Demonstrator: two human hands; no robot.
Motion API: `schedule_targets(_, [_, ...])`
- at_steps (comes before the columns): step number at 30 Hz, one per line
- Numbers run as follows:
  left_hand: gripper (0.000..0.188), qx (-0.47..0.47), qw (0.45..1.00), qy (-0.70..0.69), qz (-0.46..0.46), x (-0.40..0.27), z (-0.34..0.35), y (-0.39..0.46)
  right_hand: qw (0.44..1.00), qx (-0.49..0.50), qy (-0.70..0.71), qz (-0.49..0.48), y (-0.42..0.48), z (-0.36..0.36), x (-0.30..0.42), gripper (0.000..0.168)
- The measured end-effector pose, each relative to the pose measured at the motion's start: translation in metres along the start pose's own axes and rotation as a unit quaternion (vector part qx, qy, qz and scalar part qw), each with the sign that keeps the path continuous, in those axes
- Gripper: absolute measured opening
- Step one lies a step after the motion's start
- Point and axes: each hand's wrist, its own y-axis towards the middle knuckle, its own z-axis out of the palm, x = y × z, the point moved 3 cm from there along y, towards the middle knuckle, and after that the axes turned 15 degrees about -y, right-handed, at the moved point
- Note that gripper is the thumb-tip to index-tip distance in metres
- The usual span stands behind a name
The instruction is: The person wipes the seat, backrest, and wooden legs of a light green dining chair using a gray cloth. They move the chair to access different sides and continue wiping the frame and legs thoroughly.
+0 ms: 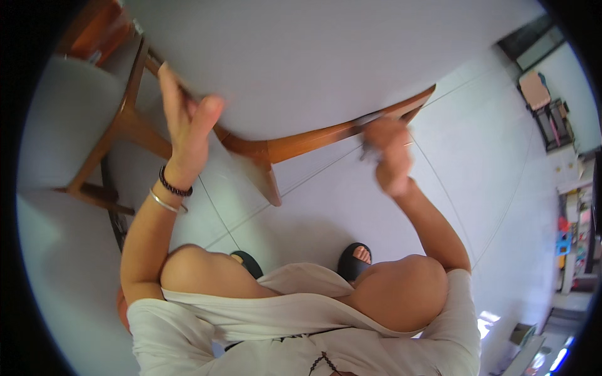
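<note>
My left hand (190, 124) is raised at the left edge of a large pale grey surface (301, 66). Its thumb stands apart from the fingers and nothing shows in it. A curved brown wooden rail (310, 141) runs under that surface's near edge, with a wooden leg (269, 185) below. My right hand (389, 141), blurred, is curled at the rail's right part. A small dark object (369, 151) shows at its fingers, too blurred to name. Whether the grey piece is a seat or a tabletop, I cannot tell.
A chair (75, 108) with a grey seat and wooden frame stands at left, near an orange-brown item (101, 33). Pale tiled floor (470, 155) lies below, around my dark slippers (352, 263). Shelves with mixed goods (571, 225) line the far right.
</note>
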Motion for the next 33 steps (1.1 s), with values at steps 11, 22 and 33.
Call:
schedule_targets(11, [0.044, 0.03, 0.991, 0.124, 0.036, 0.03, -0.073, -0.029, 0.97, -0.056, -0.181, -0.15, -0.003, -0.015, -0.056, 0.022])
schedule_targets(22, [0.045, 0.034, 0.9, 0.397, 0.18, 0.014, -0.057, -0.021, 0.74, -0.366, 0.268, 0.496, -0.045, -0.046, -0.192, 0.033])
schedule_targets(33, [0.058, -0.135, 0.94, 0.295, 0.107, -0.003, -0.028, -0.009, 0.919, -0.091, 0.096, 0.371, -0.069, -0.008, -0.168, 0.084])
